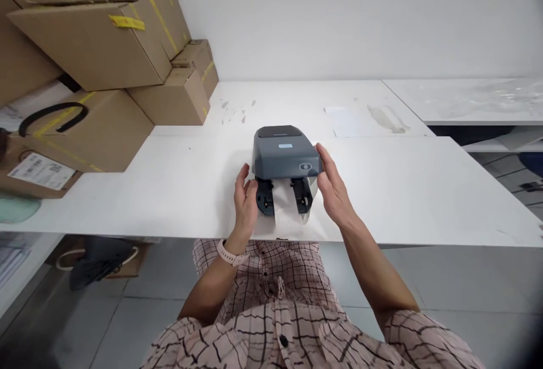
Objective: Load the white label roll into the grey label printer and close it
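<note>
A small grey label printer (285, 151) stands on the white table (169, 188) near its front edge, lid raised over two black roll holders (283, 194). A white strip of label paper (287, 210) runs from the printer toward me. My left hand (245, 202) lies against the printer's left side by the left black holder, fingers curled loosely. On the printer's right corner rests my right hand (333, 187), its fingers stretched along the lid's edge.
Several cardboard boxes (97, 46) are stacked at the back left, one with a black handle. A second white table (466, 100) adjoins at the right. A paper sheet (348, 121) lies behind the printer. Below the table at left sits a dark bag (95, 258) on the tiled floor.
</note>
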{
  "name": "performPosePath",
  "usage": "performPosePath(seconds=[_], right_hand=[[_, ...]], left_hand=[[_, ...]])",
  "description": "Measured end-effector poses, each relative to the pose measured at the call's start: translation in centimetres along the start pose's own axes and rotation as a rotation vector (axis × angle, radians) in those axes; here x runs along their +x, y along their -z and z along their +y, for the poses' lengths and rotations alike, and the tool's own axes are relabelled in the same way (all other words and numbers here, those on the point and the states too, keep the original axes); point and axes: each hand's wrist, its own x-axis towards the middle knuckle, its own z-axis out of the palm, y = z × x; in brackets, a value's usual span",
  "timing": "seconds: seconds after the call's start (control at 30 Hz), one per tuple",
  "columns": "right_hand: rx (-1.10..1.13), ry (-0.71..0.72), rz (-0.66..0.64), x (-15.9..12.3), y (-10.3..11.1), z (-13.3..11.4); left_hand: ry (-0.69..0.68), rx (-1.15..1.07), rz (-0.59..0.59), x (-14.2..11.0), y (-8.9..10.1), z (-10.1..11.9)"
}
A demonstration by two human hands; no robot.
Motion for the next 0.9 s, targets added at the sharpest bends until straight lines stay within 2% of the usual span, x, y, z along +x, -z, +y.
performPosePath(seconds=[0.17,0.43,0.6,0.73,0.9], right_hand=[[0.071,0.015,0.018,6.5,1.0,-0.8],[-0.093,0.123,0.003,16.2,1.1,0.4],[-0.099,0.060,0.001,21.4,0.9,1.7],[-0.066,-0.027,0.026,24.1,0.6,2.2],[-0.097,-0.058,0.021,24.9,0.6,2.3]], left_hand=[[0.213,0.094,-0.134,3.8,-0.7,-0.1],[0.221,0.221,-0.174,4.4,-0.8,-0.5],[0.241,0.221,-0.190,4.6,-0.8,-0.7],[0.240,0.223,-0.177,4.7,-0.9,-0.8],[0.216,0.198,-0.166,4.8,-1.0,-1.1]])
